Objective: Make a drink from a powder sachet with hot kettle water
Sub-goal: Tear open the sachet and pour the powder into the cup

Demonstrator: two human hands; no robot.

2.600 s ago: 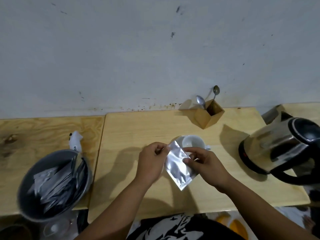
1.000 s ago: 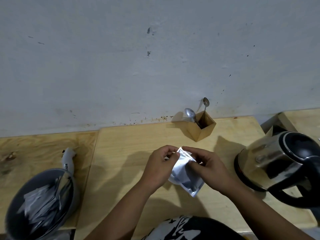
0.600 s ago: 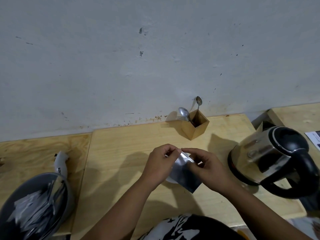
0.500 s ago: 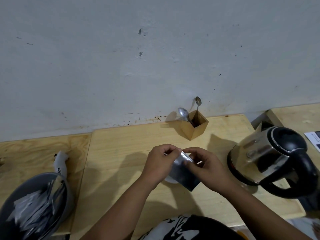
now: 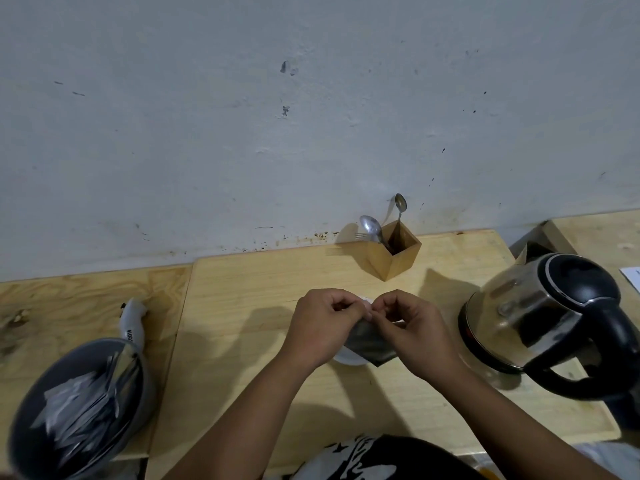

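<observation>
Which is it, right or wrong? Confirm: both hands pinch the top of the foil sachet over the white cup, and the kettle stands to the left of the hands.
Wrong on one point. In the head view the left hand and right hand do pinch the foil sachet over the white cup, but the kettle stands to their right.

Both forearms are bare, with no sleeves in sight; a black shirt (bold white print across it) shows near the bottom edge.

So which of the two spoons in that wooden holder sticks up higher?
The thin spoon at the back of the wooden holder stands nearly upright, its small bowl topmost. The bigger-bowled spoon leans left, lower.
</observation>
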